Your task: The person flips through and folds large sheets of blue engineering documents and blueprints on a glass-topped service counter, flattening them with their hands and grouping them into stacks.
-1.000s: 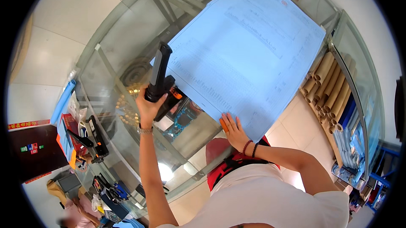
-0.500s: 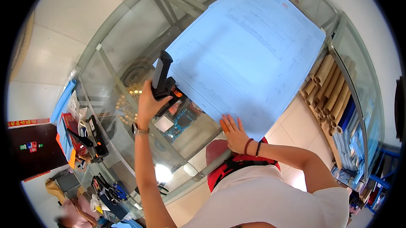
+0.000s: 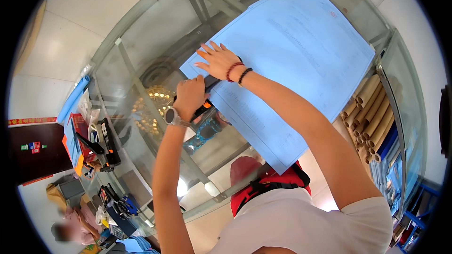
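Observation:
A stack of large blue printed sheets [image 3: 301, 61] lies aslant on the glass table. At the stack's left edge, my left hand [image 3: 190, 94] is closed around a black heavy-duty stapler [image 3: 212, 83] with an orange part. My fingers and the paper hide much of the stapler, so I cannot tell how far the sheets reach into its jaw. My right hand [image 3: 220, 63] rests flat on the left corner of the sheets, just beyond the stapler, with its fingers spread. The stack's near corner hangs toward my waist.
A second black stapler [image 3: 109, 148] stands at the left among folders and papers. Brown cardboard tubes [image 3: 372, 122] are piled under the glass at right. The glass table's rim [image 3: 115, 30] curves around the work. Another person [image 3: 77, 225] is at the lower left.
My right hand has moved from the near edge of the sheets to their left corner. My left hand has shifted right with the stapler, whose handle has swung down toward the paper.

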`<action>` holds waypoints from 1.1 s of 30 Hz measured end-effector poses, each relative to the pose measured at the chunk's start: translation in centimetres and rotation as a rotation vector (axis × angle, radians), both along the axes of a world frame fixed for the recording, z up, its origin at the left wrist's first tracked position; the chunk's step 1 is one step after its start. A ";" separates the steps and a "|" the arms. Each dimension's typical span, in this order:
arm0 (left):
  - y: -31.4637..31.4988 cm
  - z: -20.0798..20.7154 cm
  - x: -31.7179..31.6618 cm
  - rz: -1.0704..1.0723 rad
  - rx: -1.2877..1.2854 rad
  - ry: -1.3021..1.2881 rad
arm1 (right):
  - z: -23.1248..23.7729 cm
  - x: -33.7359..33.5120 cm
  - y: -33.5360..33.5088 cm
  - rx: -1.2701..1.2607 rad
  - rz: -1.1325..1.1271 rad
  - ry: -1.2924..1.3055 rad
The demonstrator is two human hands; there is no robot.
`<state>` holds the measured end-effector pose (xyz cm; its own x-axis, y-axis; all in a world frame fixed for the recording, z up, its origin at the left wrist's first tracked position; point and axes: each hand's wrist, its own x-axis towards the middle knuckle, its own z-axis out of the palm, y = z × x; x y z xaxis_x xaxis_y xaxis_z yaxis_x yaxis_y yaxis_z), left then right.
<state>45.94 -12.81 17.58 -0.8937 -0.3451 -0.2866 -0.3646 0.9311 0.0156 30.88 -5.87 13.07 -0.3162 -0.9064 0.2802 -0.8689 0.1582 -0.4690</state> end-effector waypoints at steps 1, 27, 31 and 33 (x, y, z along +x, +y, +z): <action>0.6 -0.3 -0.5 0.025 -0.202 -0.060 | -1.7 -0.7 0.3 0.137 -0.032 0.015; 3.5 -3.5 -9.1 -0.543 0.144 0.378 | -6.9 -2.7 0.1 -0.029 -0.029 0.134; 1.9 6.0 -3.2 -0.276 0.192 0.708 | 0.7 -2.3 0.0 -0.270 -0.028 0.102; -0.3 7.2 0.5 -0.148 0.332 0.792 | 6.1 -0.6 1.5 -0.422 -0.006 0.021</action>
<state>46.45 -13.08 24.73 -0.9015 -0.2188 0.3733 -0.0072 0.8701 0.4928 30.24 -4.36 19.15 -0.3112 -0.7091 0.6327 -0.8788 -0.0387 -0.4756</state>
